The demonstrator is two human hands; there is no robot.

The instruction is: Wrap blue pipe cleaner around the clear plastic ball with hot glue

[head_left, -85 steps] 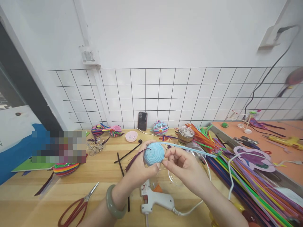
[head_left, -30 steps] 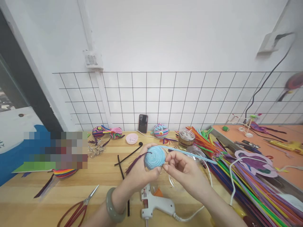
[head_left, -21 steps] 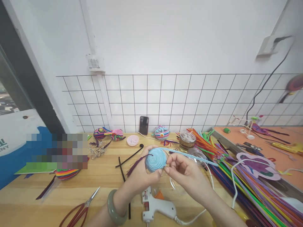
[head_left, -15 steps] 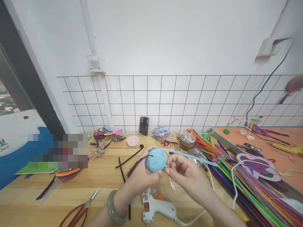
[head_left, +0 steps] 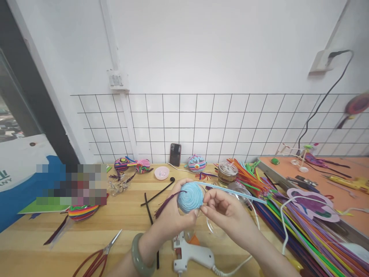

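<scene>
A round dome wound in a tight spiral of light-blue pipe cleaner [head_left: 190, 197] rests in my left hand [head_left: 176, 215], whose fingers and thumb wrap around it. A dark purple tassel [head_left: 167, 204] hangs from the dome's middle, over that hand. At the dome's right edge, the thumb and forefinger of my right hand [head_left: 223, 209] are pinched together on the pipe cleaner. A loose light-blue length [head_left: 245, 195] runs from the dome's top out to the right, behind this hand. Below both hands lies a white glue gun [head_left: 196, 254].
Red-handled scissors [head_left: 99, 256] and black pipe cleaners [head_left: 148, 209] lie to the left. Bundled coloured pipe cleaners [head_left: 300, 231] spread along the right. Farther back are a pink bowl [head_left: 162, 173], a phone [head_left: 175, 154], a lidded cup [head_left: 227, 172] and a decorated ball [head_left: 196, 163].
The view has shifted slightly. Both hands keep the same grip on the light-blue dome, which appears tilted a little.
</scene>
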